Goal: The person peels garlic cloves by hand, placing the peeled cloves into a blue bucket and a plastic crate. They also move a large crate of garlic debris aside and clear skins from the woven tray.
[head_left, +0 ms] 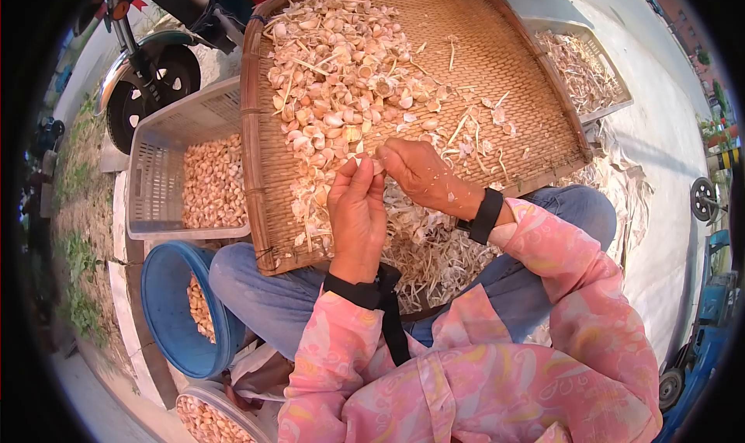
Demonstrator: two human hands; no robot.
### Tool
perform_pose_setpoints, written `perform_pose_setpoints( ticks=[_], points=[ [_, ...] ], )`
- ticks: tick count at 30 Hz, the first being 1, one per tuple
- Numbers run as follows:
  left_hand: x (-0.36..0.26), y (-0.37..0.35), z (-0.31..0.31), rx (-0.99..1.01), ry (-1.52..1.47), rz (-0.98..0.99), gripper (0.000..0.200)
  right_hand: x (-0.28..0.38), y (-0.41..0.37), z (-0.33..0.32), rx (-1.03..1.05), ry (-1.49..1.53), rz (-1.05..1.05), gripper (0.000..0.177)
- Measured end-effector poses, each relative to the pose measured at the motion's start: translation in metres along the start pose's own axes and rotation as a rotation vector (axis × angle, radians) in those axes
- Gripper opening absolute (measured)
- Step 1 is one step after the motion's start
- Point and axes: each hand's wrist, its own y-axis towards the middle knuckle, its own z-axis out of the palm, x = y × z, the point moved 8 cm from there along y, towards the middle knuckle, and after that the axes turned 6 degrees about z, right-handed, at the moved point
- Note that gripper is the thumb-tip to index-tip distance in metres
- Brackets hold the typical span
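Left hand (pixel 357 219) and right hand (pixel 431 177) meet over the near part of the tray (pixel 481 39), fingertips of both pinched on one small clove (pixel 378 166), garlic (pixel 334 70) heaped just beyond, husks (pixel 431 258) below, crate (pixel 152 191) and bucket (pixel 167 307) at left.

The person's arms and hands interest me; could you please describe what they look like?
The left sleeve and right sleeve are pink, with a pale and yellowish pattern. Between sleeve and hand, each side has a wide black band. The left hand and right hand are ungloved.
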Motion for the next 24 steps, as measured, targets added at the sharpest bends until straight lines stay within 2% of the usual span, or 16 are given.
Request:
perform_pose_setpoints(
  ticks=[3, 4, 6, 7, 9, 10, 11, 13, 14, 16, 19, 20, 23, 24],
  points=[
    [0.002, -0.003, -0.001, 0.017, -0.055, -0.049, 0.017, -0.011, -0.004, 0.008, 0.09, 0.33, 0.171, 0.026],
    [0.001, -0.003, -0.001, 0.028, -0.076, -0.065, 0.018, -0.015, -0.004, 0.007, 0.078, 0.31, 0.209, 0.024],
    [-0.024, 0.002, 0.0, 0.091, -0.022, 0.04, 0.021, -0.028, -0.002, -0.001, 0.056, 0.268, 0.281, 0.021],
    [-0.043, 0.006, 0.001, 0.122, 0.003, 0.09, 0.022, -0.033, 0.0, -0.01, 0.028, 0.076, 0.267, 0.018],
    [-0.126, 0.022, -0.01, 0.101, 0.318, 0.406, 0.026, -0.048, 0.0, -0.029, -0.029, -0.309, 0.24, 0.012],
    [-0.166, 0.035, -0.025, 0.026, 0.535, 0.504, 0.027, -0.053, -0.003, -0.031, -0.09, -0.464, 0.106, 0.007],
    [-0.197, 0.041, -0.034, -0.052, 0.753, 0.601, 0.027, -0.046, -0.002, -0.031, -0.121, -0.499, 0.026, 0.007],
    [-0.218, 0.046, -0.032, -0.041, 1.007, 0.646, 0.026, -0.028, 0.002, -0.024, -0.187, -0.561, -0.136, 0.008],
    [-0.222, 0.047, -0.029, -0.034, 1.137, 0.666, 0.026, -0.029, 0.007, -0.015, -0.117, -0.532, -0.101, 0.008],
    [-0.184, 0.046, -0.009, 0.104, 1.174, 0.533, 0.023, -0.028, 0.014, 0.007, 0.028, -0.473, -0.028, 0.009],
    [-0.105, 0.035, 0.017, 0.3, 1.202, 0.275, 0.024, -0.045, 0.02, 0.033, 0.148, -0.549, -0.044, 0.01],
    [-0.087, 0.034, 0.019, 0.34, 1.227, 0.25, 0.024, -0.043, 0.021, 0.031, 0.131, -0.527, -0.058, 0.011],
    [-0.049, 0.031, 0.012, 0.358, 1.254, 0.145, 0.026, -0.049, 0.026, 0.022, 0.199, -0.409, 0.016, 0.011],
    [-0.04, 0.03, 0.009, 0.351, 1.255, 0.105, 0.027, -0.053, 0.026, 0.019, 0.192, -0.181, 0.11, 0.011]
  ],
)
